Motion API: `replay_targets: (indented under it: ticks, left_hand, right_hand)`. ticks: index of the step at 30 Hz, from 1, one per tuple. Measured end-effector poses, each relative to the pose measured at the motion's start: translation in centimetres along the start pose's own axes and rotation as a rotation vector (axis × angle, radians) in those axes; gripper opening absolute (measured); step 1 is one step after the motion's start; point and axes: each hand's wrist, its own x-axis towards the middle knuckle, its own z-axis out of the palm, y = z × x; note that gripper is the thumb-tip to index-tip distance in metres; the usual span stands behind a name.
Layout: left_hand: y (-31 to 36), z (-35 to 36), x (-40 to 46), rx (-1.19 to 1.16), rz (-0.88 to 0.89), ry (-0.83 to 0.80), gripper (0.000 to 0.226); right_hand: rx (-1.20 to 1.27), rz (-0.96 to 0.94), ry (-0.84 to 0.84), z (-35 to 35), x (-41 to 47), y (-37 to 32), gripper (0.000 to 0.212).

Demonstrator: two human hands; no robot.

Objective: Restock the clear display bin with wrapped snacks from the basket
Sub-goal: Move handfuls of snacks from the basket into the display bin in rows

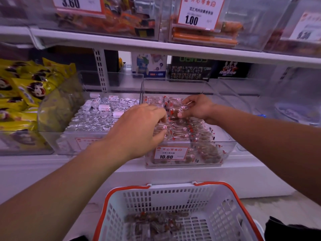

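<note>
Here, from the left, I see yellow packets [26,94], then a bin of foil sweets [102,115]. My left hand [139,129] reaches into the clear bin [227,146], fingers curled, pinching wrapped snacks [184,131]. My right hand [198,108] pinches another snack further back in that bin. Below, the white basket [225,214] with orange rim holds more snacks at its bottom.

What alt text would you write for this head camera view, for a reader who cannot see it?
Two bare hands reach into a clear plastic display bin of red-and-clear wrapped snacks; the left hand and the right hand each pinch some wrappers. Below stands a white slotted basket with orange handles, a few snacks left inside.
</note>
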Motion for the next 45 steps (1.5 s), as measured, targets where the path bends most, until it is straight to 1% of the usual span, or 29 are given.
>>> replay_targets:
  ticks: [1,3,5,7,9,11,13,15,17,21,24,26,27,28,30,31,32,33,34,35,36,37,38,39,40,41,42,43,45]
  left_hand:
    - [0.0,0.0,0.0,0.002,0.0,-0.001,0.021]
    - [0.2,0.1,0.0,0.013,0.002,-0.005,0.022]
    - [0.3,0.1,0.1,0.011,-0.003,-0.011,0.023]
    - [0.2,0.1,0.1,-0.001,-0.007,-0.012,0.022]
    - [0.2,0.2,0.1,-0.01,-0.006,-0.008,0.021]
    - [0.1,0.3,0.1,-0.004,0.003,0.0,0.021]
    - [0.1,0.4,0.1,0.012,0.011,0.004,0.021]
    - [0.1,0.6,0.2,0.041,0.021,-0.002,0.021]
    - [0.1,0.7,0.2,0.079,0.04,-0.014,0.02]
    - [0.3,0.7,0.4,0.108,0.061,-0.04,0.017]
    - [0.6,0.2,0.4,0.081,0.049,-0.041,0.019]
    - [0.7,-0.3,0.1,0.04,0.08,-0.003,0.02]
    - [0.9,-0.5,-0.2,0.016,0.118,0.013,0.023]
    - [1.0,-0.8,-0.6,0.01,0.177,0.033,0.029]
    - [1.6,-0.9,-1.5,0.022,0.307,0.051,0.035]
    - [2.2,-0.5,-2.1,0.026,0.353,0.036,0.035]
    - [2.8,0.4,-2.9,0.026,0.377,-0.013,0.033]
    - [3.4,1.7,-3.7,0.029,0.375,-0.109,0.032]
    - [3.9,3.4,-4.6,0.056,0.332,-0.264,0.031]
    - [4.1,5.2,-5.8,0.104,0.24,-0.471,0.03]
    - [4.2,6.8,-7.1,0.144,0.121,-0.686,0.029]
    - [3.9,8.5,-8.7,0.164,-0.006,-0.896,0.029]
    - [3.7,10.1,-10.4,0.167,-0.134,-1.095,0.029]
    - [3.5,11.6,-12.2,0.156,-0.262,-1.255,0.033]
    - [3.2,13.2,-14.2,0.126,-0.386,-1.373,0.043]
    - [3.0,14.9,-16.2,0.073,-0.498,-1.44,0.053]
    - [3.1,16.8,-18.1,0.003,-0.597,-1.469,0.061]
    - [3.3,18.6,-19.9,-0.068,-0.681,-1.481,0.065]
    - [4.1,21.8,-23.1,-0.203,-0.832,-1.475,0.069]
  right_hand:
    - [0.001,-0.002,-0.007,0.2,0.1,0.0,0.057]
    - [-0.113,-0.04,-0.047,0.7,0.3,-0.2,0.056]
    - [-0.292,-0.136,-0.045,1.1,0.3,-0.2,0.061]
    - [-0.487,-0.263,-0.002,1.3,0.3,0.0,0.066]
    - [-0.712,-0.387,0.022,1.1,0.3,0.2,0.062]
    - [-0.956,-0.506,-0.01,0.9,0.5,0.4,0.058]
    - [-1.137,-0.585,-0.11,0.9,0.8,0.8,0.063]
    - [-1.157,-0.568,-0.221,1.2,0.9,1.5,0.069]
    - [-1.123,-0.494,-0.281,1.6,1.1,2.0,0.071]
    - [-1.068,-0.407,-0.305,1.7,0.9,1.3,0.07]
    - [-0.986,-0.378,-0.26,1.1,-0.6,-0.4,0.065]
    - [-0.929,-0.434,-0.159,0.3,-2.5,-2.2,0.056]
    - [-0.861,-0.522,-0.039,0.0,-3.7,-2.6,0.05]
    - [-0.77,-0.645,0.151,-0.2,-5.2,-2.7,0.046]
    - [-0.518,-0.904,0.598,0.0,-9.4,-1.3,0.037]
    - [-0.388,-0.995,0.735,0.8,-11.7,0.1,0.033]
    - [-0.29,-1.032,0.786,2.2,-13.9,2.1,0.032]
    - [-0.247,-1.001,0.766,4.1,-15.5,4.4,0.033]
    - [-0.253,-0.919,0.692,6.3,-16.6,6.9,0.034]
    - [-0.291,-0.802,0.553,8.7,-17.5,9.5,0.033]
    - [-0.355,-0.643,0.335,11.2,-18.1,12.3,0.03]
    - [-0.443,-0.456,0.072,13.4,-18.8,15.0,0.025]
    - [-0.543,-0.282,-0.19,15.4,-19.5,17.9,0.026]
    - [-0.615,-0.145,-0.435,17.1,-20.3,20.8,0.038]
    - [-0.639,-0.018,-0.664,18.4,-21.2,23.2,0.056]
    - [-0.643,0.091,-0.834,19.5,-22.0,25.3,0.071]
    - [-0.634,0.164,-0.914,20.4,-22.7,27.1,0.081]
    - [-0.616,0.214,-0.923,21.2,-23.1,28.6,0.09]
    - [-0.557,0.327,-0.87,22.6,-23.6,30.9,0.115]
